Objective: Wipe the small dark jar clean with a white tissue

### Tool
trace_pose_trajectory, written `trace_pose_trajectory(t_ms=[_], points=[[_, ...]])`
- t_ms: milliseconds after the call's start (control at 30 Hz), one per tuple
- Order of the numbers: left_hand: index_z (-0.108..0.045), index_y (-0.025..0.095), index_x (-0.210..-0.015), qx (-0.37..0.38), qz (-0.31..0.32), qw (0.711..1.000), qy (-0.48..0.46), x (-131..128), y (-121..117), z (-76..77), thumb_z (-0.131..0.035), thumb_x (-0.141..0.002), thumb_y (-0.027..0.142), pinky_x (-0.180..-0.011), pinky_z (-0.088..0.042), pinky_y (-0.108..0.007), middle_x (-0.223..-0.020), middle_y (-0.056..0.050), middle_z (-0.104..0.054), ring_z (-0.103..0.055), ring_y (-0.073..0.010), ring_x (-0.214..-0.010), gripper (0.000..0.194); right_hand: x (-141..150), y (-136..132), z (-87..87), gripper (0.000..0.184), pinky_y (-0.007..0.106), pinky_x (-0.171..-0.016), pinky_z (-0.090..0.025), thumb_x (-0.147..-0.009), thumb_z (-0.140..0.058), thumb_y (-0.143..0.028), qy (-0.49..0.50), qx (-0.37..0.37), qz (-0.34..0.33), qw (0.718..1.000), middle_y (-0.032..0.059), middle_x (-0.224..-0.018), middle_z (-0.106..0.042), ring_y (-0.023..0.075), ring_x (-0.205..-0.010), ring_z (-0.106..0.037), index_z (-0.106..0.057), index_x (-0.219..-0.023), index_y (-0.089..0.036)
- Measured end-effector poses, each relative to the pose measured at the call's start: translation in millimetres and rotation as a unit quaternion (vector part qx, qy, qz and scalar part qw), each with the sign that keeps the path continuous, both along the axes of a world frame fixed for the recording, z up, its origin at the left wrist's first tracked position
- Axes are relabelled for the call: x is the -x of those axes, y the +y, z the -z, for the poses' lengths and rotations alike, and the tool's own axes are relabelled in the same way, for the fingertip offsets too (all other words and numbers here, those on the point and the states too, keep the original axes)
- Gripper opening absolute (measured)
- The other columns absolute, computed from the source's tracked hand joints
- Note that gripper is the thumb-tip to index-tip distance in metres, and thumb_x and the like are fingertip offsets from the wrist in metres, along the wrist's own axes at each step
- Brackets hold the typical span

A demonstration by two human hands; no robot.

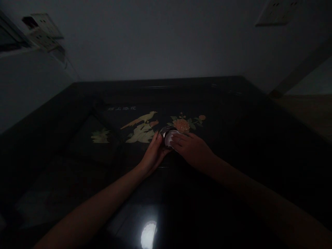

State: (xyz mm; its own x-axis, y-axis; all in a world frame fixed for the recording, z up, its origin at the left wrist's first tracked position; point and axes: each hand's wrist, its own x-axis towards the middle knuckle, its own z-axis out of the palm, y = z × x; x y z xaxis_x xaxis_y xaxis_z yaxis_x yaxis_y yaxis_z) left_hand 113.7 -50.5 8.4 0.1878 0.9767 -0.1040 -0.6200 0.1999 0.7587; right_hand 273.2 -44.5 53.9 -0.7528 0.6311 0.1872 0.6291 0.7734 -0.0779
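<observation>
Near the middle of a dark, glossy table [176,193], a small round object [169,137] is held between my hands. Its outside is dark and shiny, and a pale, whitish round face points towards the right; the dim light hides its exact kind. My left hand [153,152] is wrapped round its left side, thumb near the upper edge and fingers beneath. From the right, my right hand [190,147] grips it with the fingers laid across the pale face. The thumb of that hand is hidden.
The tabletop carries a bird picture [141,129], a flower picture [181,123] and written characters [121,108]. A bright reflection [148,235] shows at the near edge. Behind stands a wall [160,41] with sockets at left [46,26] and right [278,12].
</observation>
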Motion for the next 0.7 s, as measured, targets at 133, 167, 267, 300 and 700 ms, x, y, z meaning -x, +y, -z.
trace_pose_trajectory(t_ms=[133, 167, 267, 300, 700], points=[[-0.058, 0.023, -0.108, -0.005, -0.005, 1.000, 0.003, -2, 0, 1.5, -0.065, -0.081, 0.039, -0.085, -0.048, -0.031, -0.117, -0.006, -0.061, -0.057, -0.0192, -0.105, 0.032, 0, 1, -0.8, 0.030, 0.049, -0.102, -0.041, -0.089, -0.046, -0.005, 0.003, -0.048, -0.004, 0.999, 0.0191, -0.123, -0.063, 0.0291, -0.119, -0.056, -0.064, -0.112, -0.008], [-0.058, 0.023, -0.108, -0.003, -0.005, 1.000, 0.003, -2, 0, 1.2, -0.065, -0.081, 0.039, -0.086, -0.048, -0.031, -0.118, -0.006, -0.061, -0.057, -0.0195, -0.105, 0.032, -1, 1, -0.8, 0.030, 0.048, -0.100, -0.042, -0.088, -0.047, -0.004, 0.007, -0.037, -0.003, 0.999, 0.0185, -0.122, -0.063, 0.0287, -0.119, -0.055, -0.065, -0.112, -0.008], [-0.058, 0.023, -0.108, 0.003, 0.000, 1.000, 0.002, -1, -1, -0.3, -0.064, -0.082, 0.039, -0.085, -0.048, -0.031, -0.115, -0.006, -0.062, -0.058, -0.0189, -0.103, 0.032, -2, 0, -0.2, 0.036, 0.042, -0.095, -0.048, -0.086, -0.047, -0.002, 0.017, 0.037, 0.006, 0.999, 0.0161, -0.124, -0.063, 0.0266, -0.118, -0.056, -0.063, -0.117, -0.011], [-0.058, 0.023, -0.108, 0.007, 0.002, 1.000, 0.003, 0, -1, -0.8, -0.064, -0.082, 0.039, -0.085, -0.048, -0.030, -0.113, -0.005, -0.063, -0.059, -0.0183, -0.101, 0.031, -2, -1, 0.4, 0.039, 0.040, -0.093, -0.049, -0.086, -0.046, -0.001, 0.028, 0.069, 0.011, 0.997, 0.0151, -0.125, -0.062, 0.0254, -0.117, -0.057, -0.062, -0.119, -0.012], [-0.052, 0.025, -0.114, 0.045, 0.004, 0.998, 0.040, -1, -5, -6.5, -0.069, -0.077, 0.042, -0.066, -0.052, -0.028, -0.109, -0.005, -0.062, -0.063, -0.0197, -0.089, 0.044, 22, -19, 18.0, 0.036, 0.038, -0.084, -0.053, -0.086, -0.047, -0.018, 0.493, 0.426, 0.127, 0.748, 0.0071, -0.110, -0.070, 0.0218, -0.098, -0.066, -0.065, -0.117, -0.019]])
